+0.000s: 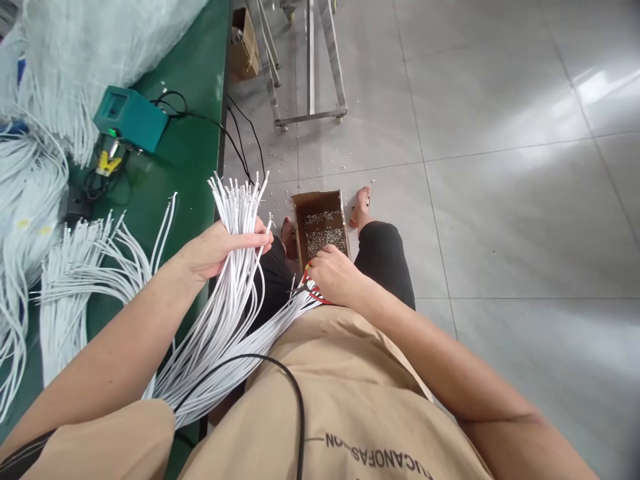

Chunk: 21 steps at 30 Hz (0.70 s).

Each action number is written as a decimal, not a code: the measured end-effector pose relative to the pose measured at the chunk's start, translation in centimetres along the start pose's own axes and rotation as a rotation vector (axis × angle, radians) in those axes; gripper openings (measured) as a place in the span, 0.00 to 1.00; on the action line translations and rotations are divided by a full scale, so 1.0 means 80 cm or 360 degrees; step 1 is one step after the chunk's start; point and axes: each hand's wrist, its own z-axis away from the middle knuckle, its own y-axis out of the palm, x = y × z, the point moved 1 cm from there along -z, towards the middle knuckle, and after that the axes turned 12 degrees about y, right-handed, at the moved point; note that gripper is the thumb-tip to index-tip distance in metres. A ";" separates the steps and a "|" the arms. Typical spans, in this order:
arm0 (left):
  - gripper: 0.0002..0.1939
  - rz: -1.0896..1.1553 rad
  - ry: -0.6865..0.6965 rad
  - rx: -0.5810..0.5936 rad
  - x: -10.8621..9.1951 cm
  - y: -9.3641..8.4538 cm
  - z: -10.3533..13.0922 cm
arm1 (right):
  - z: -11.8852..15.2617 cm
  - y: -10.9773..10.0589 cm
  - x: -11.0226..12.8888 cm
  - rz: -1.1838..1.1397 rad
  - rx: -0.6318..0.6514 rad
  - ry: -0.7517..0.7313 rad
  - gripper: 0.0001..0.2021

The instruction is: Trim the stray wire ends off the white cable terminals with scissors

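Note:
A thick bundle of white wires [233, 273] is gripped in my left hand [220, 247], its cut ends fanned out above my fingers. One wire end stands a little apart near my thumb and fingertips. My right hand [335, 273] is closed around red-handled pliers or cutters [314, 293], whose dark jaws point left. More white wires [270, 333] lie across my lap, their ends close to the tool. Below my right hand an open cardboard box [300, 227] on the floor holds many small cut bits.
On the green table [195, 87] at left are a teal device [133, 117] with black cables, more white wire bundles [65, 300] and a clear plastic bag [105, 40]. A metal frame on casters [310, 120] stands ahead. Small scraps dot the tiled floor.

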 end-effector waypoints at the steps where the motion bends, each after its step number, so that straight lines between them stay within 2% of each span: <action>1: 0.12 0.0018 -0.0006 -0.0033 0.002 0.000 -0.001 | 0.001 -0.005 -0.005 -0.0112 0.0050 0.0121 0.05; 3: 0.12 0.0057 -0.0017 -0.0112 0.008 0.002 -0.001 | 0.000 -0.022 -0.016 -0.0574 -0.0068 0.0480 0.08; 5: 0.13 0.0093 -0.0050 -0.0193 0.015 0.007 0.000 | -0.006 -0.045 -0.021 -0.1302 -0.0311 0.0747 0.13; 7: 0.14 0.0117 -0.0085 -0.0268 0.020 0.013 0.002 | -0.015 -0.064 -0.018 -0.1935 -0.0366 0.0686 0.15; 9: 0.15 0.0132 -0.0095 -0.0312 0.023 0.019 0.003 | -0.025 -0.075 -0.010 -0.2308 -0.0228 0.0530 0.15; 12: 0.16 0.0185 -0.0038 -0.0339 0.025 0.026 0.005 | -0.037 -0.075 0.007 -0.2520 -0.0017 0.0343 0.15; 14: 0.15 0.0228 -0.0002 -0.0362 0.027 0.029 0.005 | -0.041 -0.068 0.018 -0.2605 0.0001 0.0286 0.14; 18: 0.12 0.0171 0.0148 -0.0480 0.033 0.034 0.003 | -0.042 -0.059 0.031 -0.2692 -0.0208 0.0492 0.13; 21: 0.11 0.0126 0.0264 -0.0512 0.037 0.037 0.000 | -0.035 -0.059 0.030 -0.2454 -0.0291 0.0619 0.11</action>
